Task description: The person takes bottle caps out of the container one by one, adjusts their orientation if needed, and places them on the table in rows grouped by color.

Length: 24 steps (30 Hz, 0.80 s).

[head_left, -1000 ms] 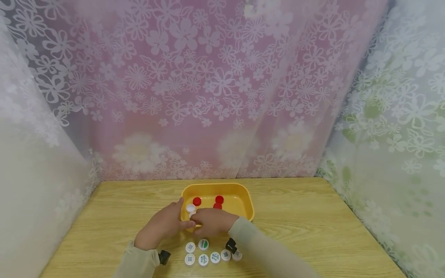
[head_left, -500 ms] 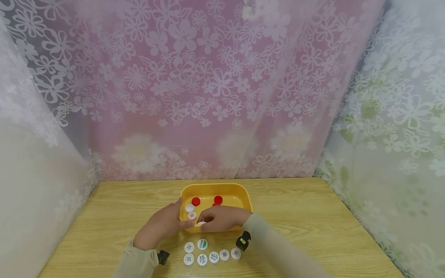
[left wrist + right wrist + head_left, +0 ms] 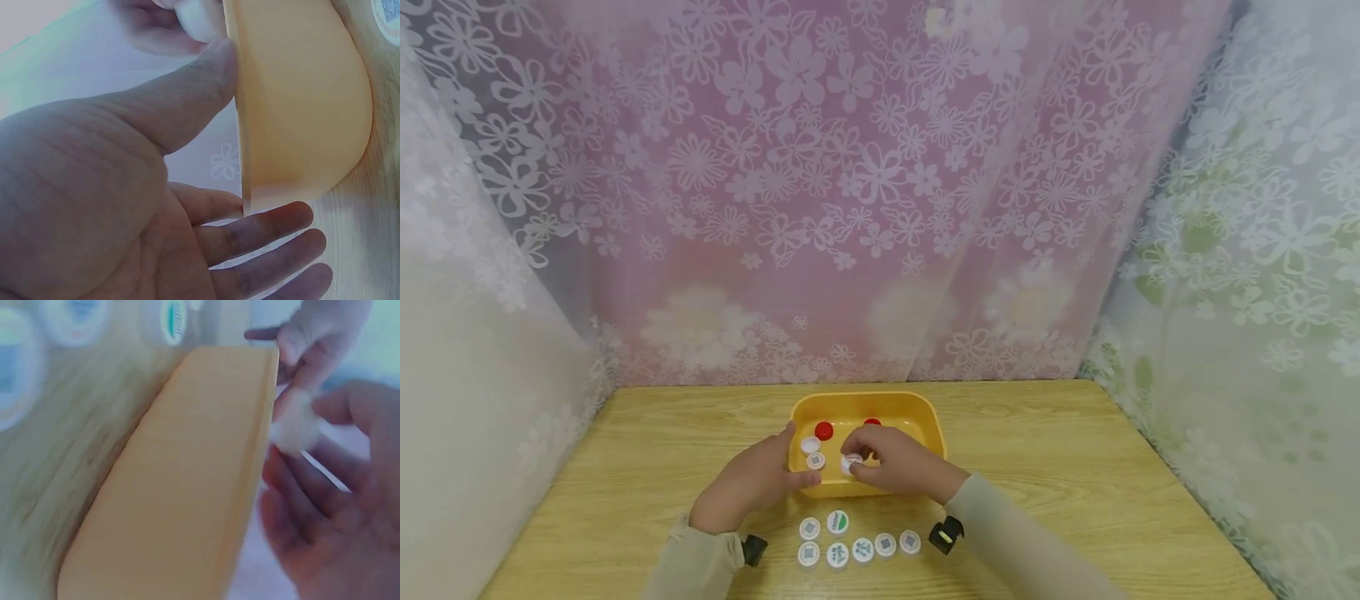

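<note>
My left hand rests against the left end of a yellow plastic tray. In the left wrist view, its thumb touches the rim while straight fingers spread outside the tray. My right hand is over the tray and pinches a white bottle cap between thumb and fingertips; the right wrist view shows this pinched cap blurred near the rim. Left of it in the tray lie a white cap, a white cap with a grey square print and a red cap.
Another red cap is partly hidden behind the right hand. Several white printed caps stand in two rows on the wooden table, among them a green-and-white one. Flowered curtains surround the table.
My right hand has moved right and slightly up from the tray's left end, now with a white cap pinched. A square-printed cap lies where it was. My left hand has barely moved.
</note>
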{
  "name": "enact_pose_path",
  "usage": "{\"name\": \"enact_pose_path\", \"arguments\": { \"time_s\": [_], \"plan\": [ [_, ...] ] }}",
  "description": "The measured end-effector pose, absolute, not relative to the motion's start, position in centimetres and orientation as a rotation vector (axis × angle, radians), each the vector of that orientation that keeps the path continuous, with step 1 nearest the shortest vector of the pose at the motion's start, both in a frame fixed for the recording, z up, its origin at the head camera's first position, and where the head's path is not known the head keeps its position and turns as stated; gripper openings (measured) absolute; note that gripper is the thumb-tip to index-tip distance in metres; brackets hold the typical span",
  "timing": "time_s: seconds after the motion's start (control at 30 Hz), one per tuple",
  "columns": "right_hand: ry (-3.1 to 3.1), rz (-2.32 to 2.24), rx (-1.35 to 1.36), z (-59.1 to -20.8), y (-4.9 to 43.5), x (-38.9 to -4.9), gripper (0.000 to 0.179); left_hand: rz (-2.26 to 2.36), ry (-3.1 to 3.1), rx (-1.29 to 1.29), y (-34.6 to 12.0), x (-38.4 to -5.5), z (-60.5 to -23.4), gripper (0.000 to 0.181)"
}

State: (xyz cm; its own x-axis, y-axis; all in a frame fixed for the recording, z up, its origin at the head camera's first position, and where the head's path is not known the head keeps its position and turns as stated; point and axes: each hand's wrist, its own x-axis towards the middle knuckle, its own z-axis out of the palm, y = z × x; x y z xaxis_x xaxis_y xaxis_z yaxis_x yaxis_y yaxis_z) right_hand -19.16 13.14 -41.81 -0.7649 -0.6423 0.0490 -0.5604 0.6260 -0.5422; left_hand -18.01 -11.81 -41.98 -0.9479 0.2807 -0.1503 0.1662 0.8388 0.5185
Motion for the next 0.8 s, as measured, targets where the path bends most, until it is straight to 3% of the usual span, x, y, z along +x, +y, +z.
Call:
{"name": "enact_pose_path", "arguments": {
  "time_s": [0.27, 0.8],
  "plan": [
    [2.983, -0.525, -1.390, -43.0, 15.0, -14.0, 0.016, 0.764, 2.798, 0.313, -11.7, -17.8, -41.8, 0.102],
    [2.991, -0.248, -0.996, -45.0, 12.8, -13.8, 0.021, 0.825, 2.773, 0.342, -11.9, -17.3, -41.2, 0.102]
  ]
}}
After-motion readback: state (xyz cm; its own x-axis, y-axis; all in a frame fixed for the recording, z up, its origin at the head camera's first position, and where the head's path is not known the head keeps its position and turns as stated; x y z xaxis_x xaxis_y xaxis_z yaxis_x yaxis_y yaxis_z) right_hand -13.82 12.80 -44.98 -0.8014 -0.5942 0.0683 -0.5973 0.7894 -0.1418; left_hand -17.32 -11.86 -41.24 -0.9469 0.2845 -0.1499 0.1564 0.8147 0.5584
